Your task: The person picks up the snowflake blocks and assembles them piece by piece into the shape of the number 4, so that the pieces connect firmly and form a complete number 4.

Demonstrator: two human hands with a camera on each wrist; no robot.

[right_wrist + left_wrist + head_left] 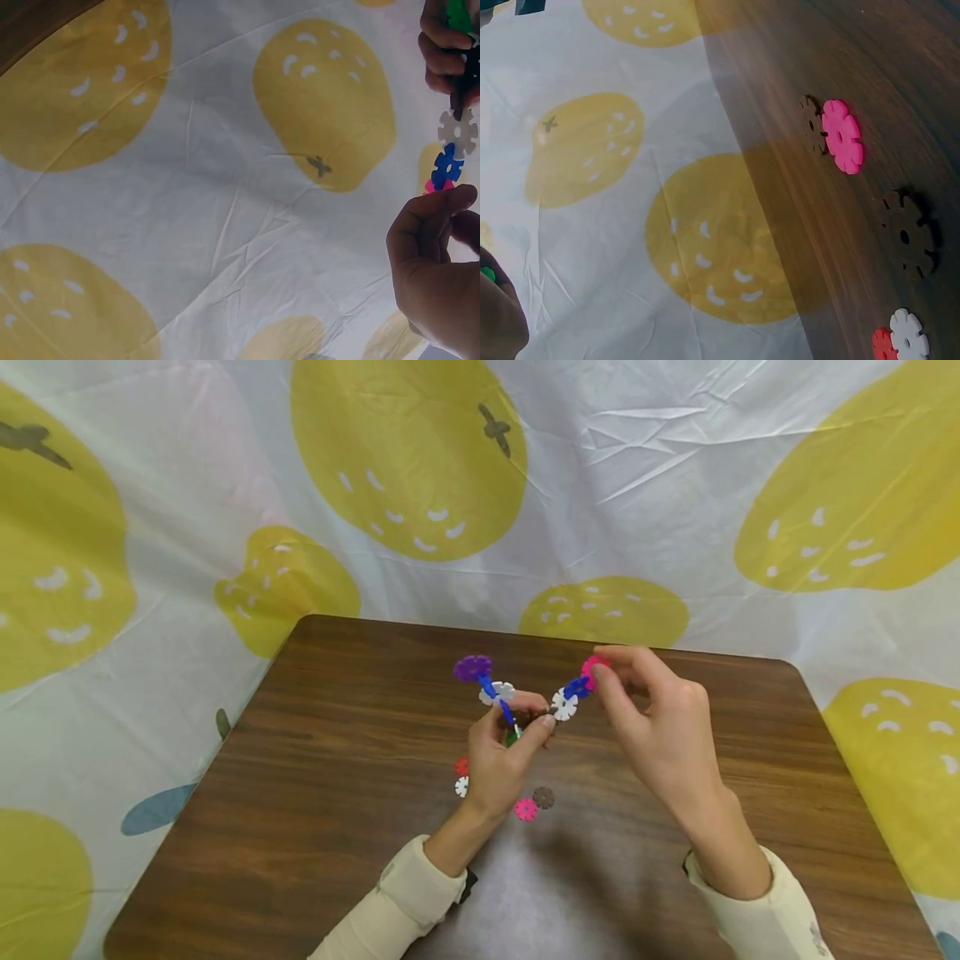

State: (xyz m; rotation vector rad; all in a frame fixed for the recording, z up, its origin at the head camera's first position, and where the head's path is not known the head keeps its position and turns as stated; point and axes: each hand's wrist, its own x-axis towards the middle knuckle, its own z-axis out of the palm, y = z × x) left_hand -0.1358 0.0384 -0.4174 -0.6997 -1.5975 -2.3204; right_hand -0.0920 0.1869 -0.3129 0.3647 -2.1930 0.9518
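Hands: two; we see the left hand [501, 768] pinching the chain [565, 704] mid-length, the right hand [671, 739] pinching its pink end disc [590, 670].
Chain: one, above the table [300, 827].
Loose discs [843, 136]: we count five.
Edges: table's sides well apart from both hands.

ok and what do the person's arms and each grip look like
The left sleeve and right sleeve are cream; something dark pokes out below the left one, and the right bears a small greyish marking. Left grip and right grip are ungloved.
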